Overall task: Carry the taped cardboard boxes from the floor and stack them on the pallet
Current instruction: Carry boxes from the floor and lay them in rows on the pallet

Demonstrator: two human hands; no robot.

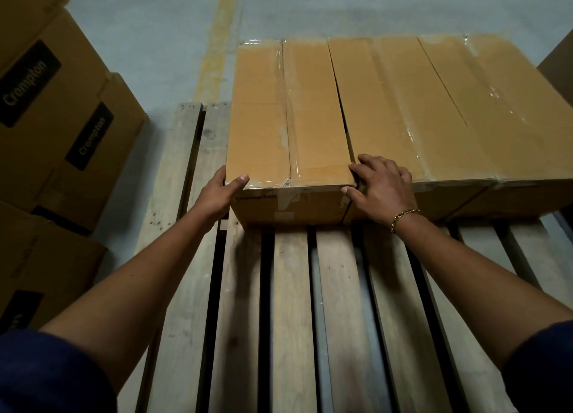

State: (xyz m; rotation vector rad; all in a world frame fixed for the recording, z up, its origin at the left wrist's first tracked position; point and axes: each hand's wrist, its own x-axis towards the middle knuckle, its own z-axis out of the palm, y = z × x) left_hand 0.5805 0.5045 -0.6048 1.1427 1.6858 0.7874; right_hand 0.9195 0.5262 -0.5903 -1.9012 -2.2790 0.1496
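Three taped cardboard boxes lie side by side on the far part of the wooden pallet (294,304). The leftmost box (288,114) is slightly skewed, with a narrow gap to the middle box (390,108). The right box (502,102) sits flush against the middle one. My left hand (221,192) holds the leftmost box's near left corner, thumb on top and fingers down the side. My right hand (381,183) rests at its near right corner, fingers spread over the seam onto the middle box, thumb on the front face.
Several brown Crompton boxes (55,108) are stacked on the floor to the left of the pallet. A faded yellow line (217,40) runs across the grey floor beyond. Another box edge (558,68) shows at the far right. The pallet's near slats are bare.
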